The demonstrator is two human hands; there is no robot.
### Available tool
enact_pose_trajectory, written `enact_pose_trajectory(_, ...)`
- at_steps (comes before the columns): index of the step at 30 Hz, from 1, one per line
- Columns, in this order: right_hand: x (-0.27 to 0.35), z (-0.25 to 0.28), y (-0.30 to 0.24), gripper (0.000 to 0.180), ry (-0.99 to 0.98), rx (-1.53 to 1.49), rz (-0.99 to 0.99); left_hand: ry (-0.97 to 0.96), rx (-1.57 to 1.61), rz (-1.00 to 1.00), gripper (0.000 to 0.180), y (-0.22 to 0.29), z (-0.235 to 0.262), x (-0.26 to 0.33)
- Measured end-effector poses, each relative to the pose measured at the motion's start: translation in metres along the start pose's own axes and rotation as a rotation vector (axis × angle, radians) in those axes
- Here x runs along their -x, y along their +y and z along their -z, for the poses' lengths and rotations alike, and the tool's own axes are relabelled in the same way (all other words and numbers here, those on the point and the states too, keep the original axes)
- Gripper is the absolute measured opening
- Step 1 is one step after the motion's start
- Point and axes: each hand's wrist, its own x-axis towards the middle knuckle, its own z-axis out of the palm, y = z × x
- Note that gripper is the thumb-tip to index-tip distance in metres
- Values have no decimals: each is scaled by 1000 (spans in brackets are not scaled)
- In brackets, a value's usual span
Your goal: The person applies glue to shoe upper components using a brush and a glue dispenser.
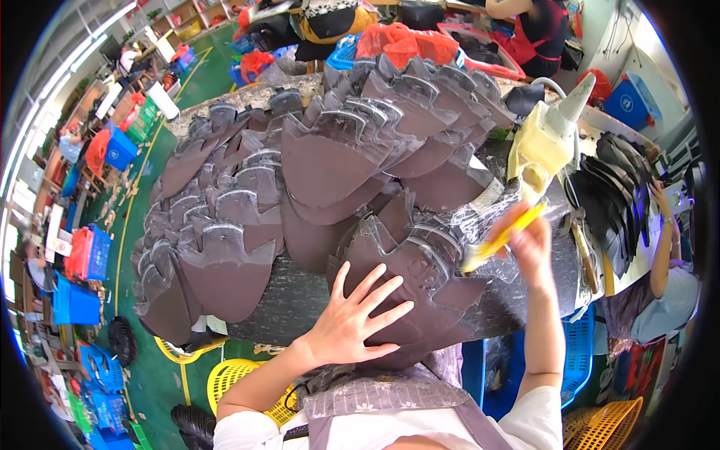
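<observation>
My left hand [354, 321] lies flat with fingers spread on a fanned stack of dark brown, notched cut pieces [420, 300], like leather or shoe parts. My right hand [531, 246] grips a yellow brush [508, 234], its pale bristles at the right notched edge of that stack. Whitish streaks run along the pieces' notched edges. Beyond my right hand stands a cream-coloured, crusted pot [541, 142] topped by a pale cone. More overlapping brown pieces [330, 161] cover the middle and left of the worktable.
A crinkled clear plastic sheet [487, 214] lies by the brush. Black curved pieces [611, 195] hang at the right, near a co-worker's arm [661, 247]. Yellow baskets [232, 375] and a blue basket [577, 352] stand below the table's near edge. Another person in a red apron [529, 45] is opposite.
</observation>
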Motion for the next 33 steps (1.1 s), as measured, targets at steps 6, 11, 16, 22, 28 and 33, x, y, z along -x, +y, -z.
enact_pose_trajectory(6,-22,-18,15,30,-168,74,48,-28,17,70,70,15,-1,-4)
enact_pose_trajectory(11,-14,-51,25,30,-260,265,83,10,21,115,71,26,-7,-5)
enact_pose_trajectory(16,36,-3,34,24,-62,62,6,-7,2,138,72,33,-8,-5)
enact_pose_trajectory(22,31,-4,35,22,-103,141,140,75,-26,106,74,41,-27,-9)
enact_pose_trajectory(28,3,-58,11,19,-301,205,405,118,-33,60,68,35,-31,-6)
enact_pose_trajectory(33,52,-27,30,14,-269,444,478,52,0,41,63,19,-19,-5)
